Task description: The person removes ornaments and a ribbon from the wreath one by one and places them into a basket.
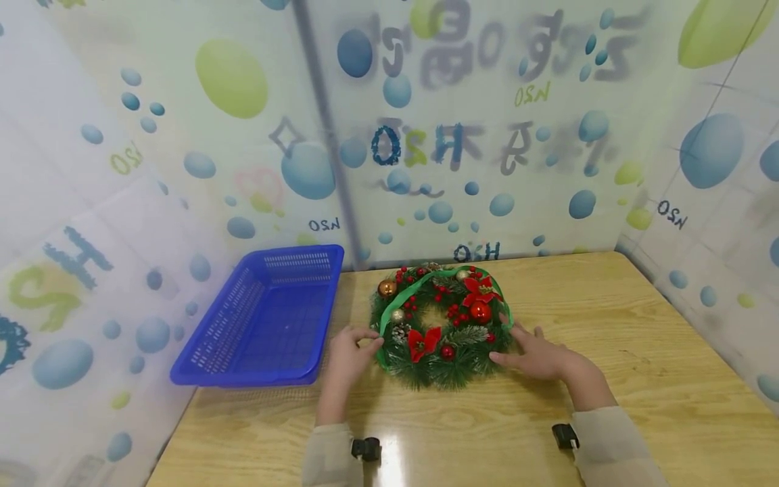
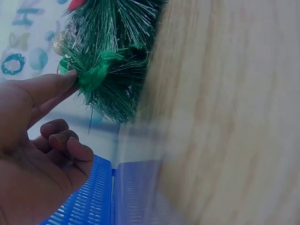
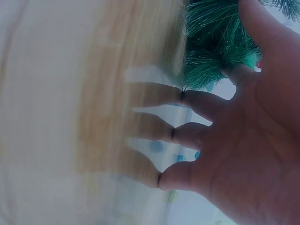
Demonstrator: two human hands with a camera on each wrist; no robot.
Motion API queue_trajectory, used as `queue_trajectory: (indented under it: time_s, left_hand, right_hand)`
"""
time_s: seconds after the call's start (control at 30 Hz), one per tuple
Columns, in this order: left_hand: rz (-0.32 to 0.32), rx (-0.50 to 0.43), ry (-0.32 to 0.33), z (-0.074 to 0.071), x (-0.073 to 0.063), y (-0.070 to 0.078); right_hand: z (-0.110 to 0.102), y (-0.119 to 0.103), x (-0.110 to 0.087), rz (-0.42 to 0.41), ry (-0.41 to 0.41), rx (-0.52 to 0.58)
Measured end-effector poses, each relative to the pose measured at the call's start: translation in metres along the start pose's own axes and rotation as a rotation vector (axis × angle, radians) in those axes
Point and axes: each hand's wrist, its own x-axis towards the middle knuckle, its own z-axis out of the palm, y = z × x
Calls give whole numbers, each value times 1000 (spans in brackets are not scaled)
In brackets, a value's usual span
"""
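A Christmas wreath (image 1: 462, 370) of green needles lies on the table, decorated with red poinsettias, berries, baubles and a pine cone. Over it runs a green ribbon (image 1: 398, 301), in an arc from its left side to its right. With thumb and index finger, my left hand (image 1: 349, 352) pinches the ribbon at the wreath's left edge; the other fingers curl loosely in the left wrist view. My right hand (image 1: 538, 355) has its fingers spread at the wreath's right edge. Several of its fingertips rest on the table in the right wrist view, while the index finger reaches into the needles.
A blue plastic basket (image 1: 255, 381) with perforated sides stands left of the wreath on the wooden table (image 1: 450, 439). Behind the table hangs a printed curtain (image 1: 426, 196) with blue and green dots; similar sheets flank both sides.
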Motion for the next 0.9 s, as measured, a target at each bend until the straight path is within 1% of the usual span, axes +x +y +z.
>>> queue_trajectory:
  time_s: [0.13, 0.27, 0.37, 0.57, 0.7, 0.9]
  left_hand:
    - [-29, -28, 53, -4, -1, 4]
    - [-29, -62, 110, -8, 2, 10]
    - [-31, -108, 136, -12, 5, 14]
    - [-48, -202, 145, -20, 7, 22]
    - [-58, -239, 162, -25, 8, 28]
    - [-45, -310, 171, -36, 15, 37]
  right_hand:
    - [1, 0, 0, -3, -2, 3]
    - [1, -1, 0, -9, 2, 6]
    - [0, -1, 0, -15, 4, 7]
    - [-1, -2, 0, -19, 8, 6]
    - [-1, -1, 0, -14, 9, 4]
    - [0, -1, 0, -5, 7, 7]
